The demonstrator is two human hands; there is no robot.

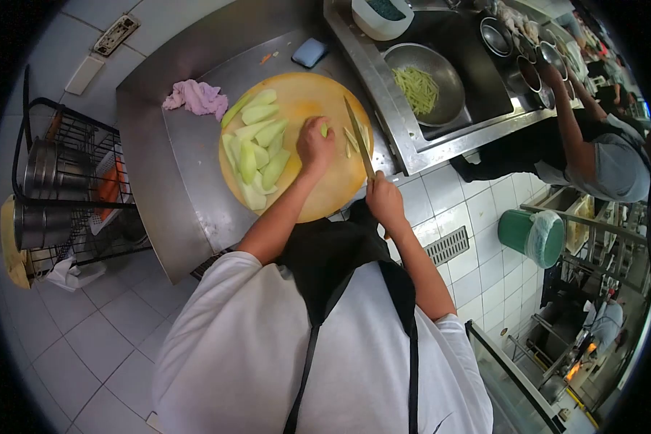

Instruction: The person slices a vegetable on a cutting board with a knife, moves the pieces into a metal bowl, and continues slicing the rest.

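Note:
On a round yellow cutting board (304,94), my left hand (316,145) is closed around a small pale green vegetable piece (324,130). My right hand (385,199) grips the handle of a long knife (359,134), whose blade points away from me over the board's right part. Thin cut strips (351,141) lie beside the blade, partly hidden by it. Left of my left hand, several larger pale green wedges (248,160) are heaped on the board.
A pink cloth (195,98) and a blue sponge (309,53) rest on the steel counter (188,159). In the sink at right sits a metal bowl (448,87) with green strips. Another person (586,148) works beside the sink. A green bin (517,231) stands on the floor.

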